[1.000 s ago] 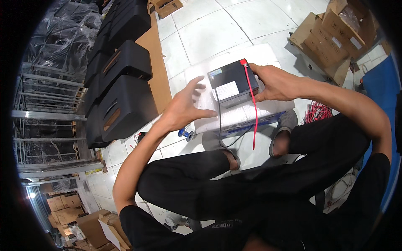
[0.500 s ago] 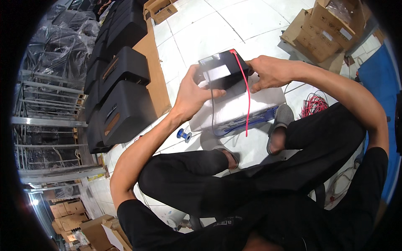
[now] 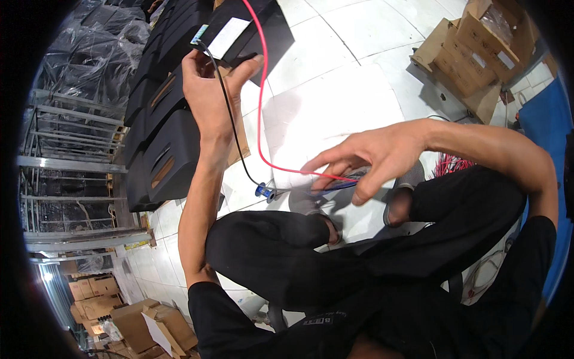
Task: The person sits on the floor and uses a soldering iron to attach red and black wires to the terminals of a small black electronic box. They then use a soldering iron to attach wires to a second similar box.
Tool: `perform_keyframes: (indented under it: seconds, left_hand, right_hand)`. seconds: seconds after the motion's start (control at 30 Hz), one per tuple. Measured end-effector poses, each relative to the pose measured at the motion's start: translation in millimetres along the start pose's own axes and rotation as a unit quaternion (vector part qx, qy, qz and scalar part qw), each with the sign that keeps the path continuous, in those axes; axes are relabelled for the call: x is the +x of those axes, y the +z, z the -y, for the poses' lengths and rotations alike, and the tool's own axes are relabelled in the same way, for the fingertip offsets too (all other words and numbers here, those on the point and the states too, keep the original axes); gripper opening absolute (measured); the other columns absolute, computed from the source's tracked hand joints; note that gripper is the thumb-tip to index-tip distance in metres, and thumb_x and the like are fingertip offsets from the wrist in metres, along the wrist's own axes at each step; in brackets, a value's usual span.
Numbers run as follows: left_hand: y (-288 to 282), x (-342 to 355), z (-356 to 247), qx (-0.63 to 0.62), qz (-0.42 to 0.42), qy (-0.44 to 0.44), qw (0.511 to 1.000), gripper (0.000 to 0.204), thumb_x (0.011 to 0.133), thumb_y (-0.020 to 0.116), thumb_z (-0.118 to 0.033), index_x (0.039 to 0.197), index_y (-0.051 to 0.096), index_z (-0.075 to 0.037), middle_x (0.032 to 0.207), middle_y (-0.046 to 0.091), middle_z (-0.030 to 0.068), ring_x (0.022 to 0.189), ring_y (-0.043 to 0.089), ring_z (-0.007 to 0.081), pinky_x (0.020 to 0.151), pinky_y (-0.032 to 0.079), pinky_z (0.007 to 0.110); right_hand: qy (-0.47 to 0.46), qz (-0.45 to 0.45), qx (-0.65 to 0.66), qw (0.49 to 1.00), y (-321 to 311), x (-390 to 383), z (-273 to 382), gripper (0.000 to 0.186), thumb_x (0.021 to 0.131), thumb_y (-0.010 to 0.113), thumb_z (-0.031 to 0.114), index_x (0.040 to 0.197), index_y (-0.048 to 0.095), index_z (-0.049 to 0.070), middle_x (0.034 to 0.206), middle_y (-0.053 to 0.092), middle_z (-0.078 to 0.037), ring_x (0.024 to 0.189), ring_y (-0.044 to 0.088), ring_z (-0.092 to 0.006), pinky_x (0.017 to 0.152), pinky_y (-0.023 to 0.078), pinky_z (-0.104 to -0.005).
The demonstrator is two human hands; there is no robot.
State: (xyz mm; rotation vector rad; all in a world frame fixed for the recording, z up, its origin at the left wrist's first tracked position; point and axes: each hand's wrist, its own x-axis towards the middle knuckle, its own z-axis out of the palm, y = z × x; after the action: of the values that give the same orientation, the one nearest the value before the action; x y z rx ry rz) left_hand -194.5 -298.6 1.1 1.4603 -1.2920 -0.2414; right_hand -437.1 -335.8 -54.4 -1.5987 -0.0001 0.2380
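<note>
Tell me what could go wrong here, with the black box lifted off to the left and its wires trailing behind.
The left hand holds the black box up by one edge, fingers over its rim, so it might slip. The red wire runs from the box down to the right hand, so it may pull tight or snag on those fingers. The black wire hangs loose beside the forearm toward the blue spool and could catch there.

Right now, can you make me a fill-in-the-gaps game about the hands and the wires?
1. The left hand holds up a ____ box.
2. The wire running from the box to the right hand is ____.
3. The black wire ends at a small ____ plug.
4. The cardboard boxes stand on a floor of white ____.

Missing words: black; red; blue; tiles
</note>
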Motion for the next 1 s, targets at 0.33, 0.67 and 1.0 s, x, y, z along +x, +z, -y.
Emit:
perform_keyframes:
  seconds: [0.33, 0.67, 1.0]
  left_hand:
    - [-70, 6, 55, -0.026, -0.177, -0.057, 0.982, 0.065, 0.068, 0.083, -0.001, 0.122, 0.049, 0.007, 0.111, 0.060, 0.0109, 0.099, 0.058, 0.0183, 0.090, 0.046, 0.029]
    - [-114, -22, 79, 0.260, -0.114, 0.024, 0.958, 0.068, 0.066, 0.084, -0.007, 0.124, 0.049, 0.003, 0.110, 0.064, 0.0128, 0.100, 0.061, 0.0176, 0.089, 0.048, 0.029]
    - [-106, -20, 72, 0.232, -0.141, -0.029, 0.962, 0.072, 0.059, 0.085, -0.020, 0.120, 0.056, 0.006, 0.109, 0.068, 0.0188, 0.099, 0.067, 0.0250, 0.090, 0.052, 0.033]
  right_hand:
    - [0.106, -0.406, 0.016, 0.908, -30, -53, 29, 0.036, 0.101, 0.055, 0.037, 0.090, 0.062, 0.003, 0.066, 0.042, 0.006, 0.057, 0.035, -0.0043, 0.050, 0.032, -0.0217]
    - [-0.133, -0.555, -0.067, 0.818, -49, -104, 66, 0.036, 0.102, 0.055, 0.028, 0.072, 0.054, 0.007, 0.054, 0.038, 0.008, 0.045, 0.035, -0.0015, 0.044, 0.032, -0.0199]
    - [-0.021, -0.452, -0.213, 0.866, -37, -122, 69, 0.034, 0.092, 0.067, 0.025, 0.071, 0.067, -0.002, 0.057, 0.061, -0.004, 0.046, 0.054, -0.0072, 0.044, 0.041, -0.0221]
